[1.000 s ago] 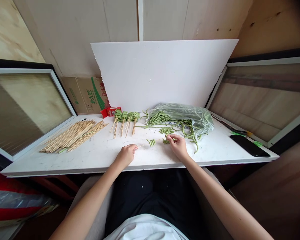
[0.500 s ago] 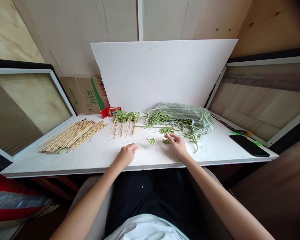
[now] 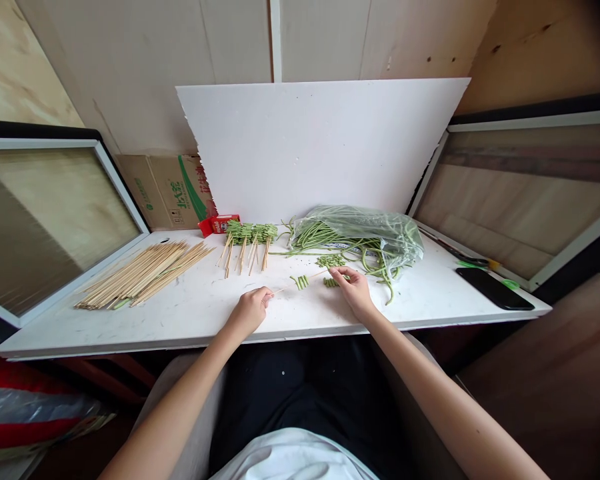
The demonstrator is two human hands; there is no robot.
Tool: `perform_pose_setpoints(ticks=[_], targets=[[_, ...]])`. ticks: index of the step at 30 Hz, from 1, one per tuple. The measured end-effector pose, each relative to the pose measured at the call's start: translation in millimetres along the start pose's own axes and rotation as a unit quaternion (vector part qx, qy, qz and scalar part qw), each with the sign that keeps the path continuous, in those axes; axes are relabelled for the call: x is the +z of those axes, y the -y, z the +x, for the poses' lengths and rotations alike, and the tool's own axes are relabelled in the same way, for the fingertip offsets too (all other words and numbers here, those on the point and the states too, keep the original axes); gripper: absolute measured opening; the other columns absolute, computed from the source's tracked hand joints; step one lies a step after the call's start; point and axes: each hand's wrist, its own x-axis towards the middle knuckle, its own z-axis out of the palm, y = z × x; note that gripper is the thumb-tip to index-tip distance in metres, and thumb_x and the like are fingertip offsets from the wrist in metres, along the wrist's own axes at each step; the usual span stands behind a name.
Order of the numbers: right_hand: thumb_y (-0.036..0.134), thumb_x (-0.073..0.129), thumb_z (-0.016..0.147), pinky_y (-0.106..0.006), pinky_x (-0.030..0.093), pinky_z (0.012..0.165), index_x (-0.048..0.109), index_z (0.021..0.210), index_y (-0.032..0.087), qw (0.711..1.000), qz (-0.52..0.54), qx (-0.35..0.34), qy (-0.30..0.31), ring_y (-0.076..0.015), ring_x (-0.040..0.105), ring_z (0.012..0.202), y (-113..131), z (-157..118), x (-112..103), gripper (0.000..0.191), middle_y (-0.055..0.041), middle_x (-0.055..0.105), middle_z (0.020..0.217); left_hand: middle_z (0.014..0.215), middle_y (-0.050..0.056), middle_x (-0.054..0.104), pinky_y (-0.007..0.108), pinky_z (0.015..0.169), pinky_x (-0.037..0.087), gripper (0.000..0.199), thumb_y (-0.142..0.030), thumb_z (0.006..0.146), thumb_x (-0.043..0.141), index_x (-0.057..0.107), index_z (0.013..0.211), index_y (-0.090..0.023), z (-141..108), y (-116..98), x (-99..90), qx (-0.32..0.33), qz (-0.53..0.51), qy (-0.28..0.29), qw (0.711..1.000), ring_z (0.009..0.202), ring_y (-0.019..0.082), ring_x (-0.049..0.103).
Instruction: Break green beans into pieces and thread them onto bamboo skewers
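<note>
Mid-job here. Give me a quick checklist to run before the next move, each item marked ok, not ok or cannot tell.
1. Left hand gripping the skewer: ok.
2. Right hand at the skewer's other end: ok, fingers at it.
3. Folded bean between the hands: ok.
4. Bean pierced through every fold: cannot tell, too small.
5. Plain skewers on the table: ok, piled at left.
6. Phone apart from both hands: ok.
</note>
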Motion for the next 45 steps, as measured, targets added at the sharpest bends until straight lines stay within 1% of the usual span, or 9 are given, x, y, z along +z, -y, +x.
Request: perform_pose_setpoints(ticks=[9, 15, 22, 32, 36, 39, 41, 43, 45], targets=[[0.063, 0.077, 0.083, -0.033, 0.052, 0.077, 0.078, 0.086, 0.020, 1.000, 0.001, -0.007, 0.026, -0.0234, 0.068, 0.087, 1.9, -1.0, -2.8, 0.043, -0.0070, 0.076, 0.095, 0.078, 0.004, 0.072, 0.026, 0.070, 0.052, 0.027, -0.001, 0.087, 0.051, 0.069, 0.090, -0.020, 0.2, -1.9, -1.8, -0.006, 0.003, 0.010, 1.000, 0.076, 0.019, 0.070], [0.065, 0.077, 0.083, -0.035, 0.052, 0.076, 0.077, 0.086, 0.021, 0.999, 0.001, -0.021, 0.032, -0.0236, 0.067, 0.086, 2.5, -2.8, -2.1, 0.044, -0.0075, 0.075, 0.095, 0.083, 0.005, 0.075, 0.026, 0.071, 0.054, 0.030, 0.002, 0.082, 0.051, 0.071, 0.089, -0.020, 0.1, -0.7, -1.6, -0.006, 0.003, 0.017, 1.000, 0.078, 0.019, 0.071], [0.064, 0.076, 0.084, -0.033, 0.051, 0.073, 0.075, 0.083, 0.021, 0.998, -0.005, -0.035, 0.046, -0.0224, 0.065, 0.084, 5.9, -4.5, -1.5, 0.043, -0.0076, 0.073, 0.094, 0.086, 0.005, 0.077, 0.027, 0.073, 0.055, 0.029, 0.002, 0.082, 0.051, 0.070, 0.087, -0.020, 0.2, 1.7, -0.3, -0.003, 0.004, 0.018, 1.000, 0.082, 0.019, 0.073], [0.067, 0.072, 0.086, -0.034, 0.052, 0.076, 0.075, 0.085, 0.021, 0.997, -0.016, -0.047, 0.060, -0.0243, 0.066, 0.087, 10.9, -7.0, -1.0, 0.045, -0.0088, 0.074, 0.096, 0.086, 0.006, 0.078, 0.028, 0.074, 0.057, 0.031, 0.003, 0.080, 0.049, 0.069, 0.086, -0.020, -0.1, 3.5, 0.1, 0.007, -0.002, 0.017, 1.000, 0.082, 0.020, 0.074], [0.067, 0.073, 0.084, -0.034, 0.051, 0.073, 0.075, 0.080, 0.022, 0.996, -0.044, -0.053, 0.063, -0.0256, 0.067, 0.089, 11.9, -12.0, 7.8, 0.046, -0.0095, 0.075, 0.093, 0.089, 0.006, 0.078, 0.028, 0.074, 0.058, 0.030, 0.003, 0.081, 0.049, 0.068, 0.088, -0.020, -0.8, 2.5, 0.2, -0.002, -0.006, 0.021, 1.000, 0.084, 0.020, 0.075], [0.063, 0.075, 0.084, -0.034, 0.050, 0.070, 0.076, 0.079, 0.022, 0.995, -0.045, -0.055, 0.076, -0.0256, 0.068, 0.089, 11.3, -17.0, 18.4, 0.041, -0.0097, 0.075, 0.095, 0.085, 0.006, 0.076, 0.028, 0.072, 0.056, 0.027, 0.000, 0.084, 0.050, 0.066, 0.088, -0.021, -1.4, 1.1, 0.0, -0.002, 0.005, 0.021, 1.000, 0.081, 0.020, 0.074], [0.059, 0.075, 0.085, -0.034, 0.049, 0.069, 0.076, 0.081, 0.022, 0.996, -0.038, -0.049, 0.069, -0.0251, 0.068, 0.089, 10.9, -19.5, 23.7, 0.037, -0.0095, 0.076, 0.096, 0.082, 0.005, 0.074, 0.028, 0.071, 0.056, 0.026, 0.000, 0.085, 0.049, 0.064, 0.088, -0.021, -1.7, 0.7, 0.0, -0.004, 0.010, 0.016, 1.000, 0.080, 0.020, 0.073], [0.056, 0.075, 0.086, -0.033, 0.047, 0.068, 0.076, 0.080, 0.022, 0.996, -0.042, -0.048, 0.065, -0.0251, 0.068, 0.088, 10.7, -21.1, 26.5, 0.035, -0.0092, 0.076, 0.095, 0.082, 0.005, 0.074, 0.027, 0.072, 0.055, 0.027, 0.001, 0.085, 0.049, 0.064, 0.089, -0.021, -1.7, 0.7, 0.2, 0.001, 0.006, 0.016, 1.000, 0.080, 0.019, 0.073], [0.053, 0.076, 0.086, -0.033, 0.047, 0.067, 0.076, 0.078, 0.022, 0.994, -0.053, -0.062, 0.073, -0.0257, 0.069, 0.090, 10.6, -22.3, 28.2, 0.032, -0.0091, 0.076, 0.093, 0.084, 0.005, 0.074, 0.027, 0.072, 0.055, 0.028, 0.002, 0.084, 0.049, 0.064, 0.090, -0.021, -1.5, 0.7, 0.5, 0.009, -0.001, 0.020, 1.000, 0.081, 0.019, 0.072]])
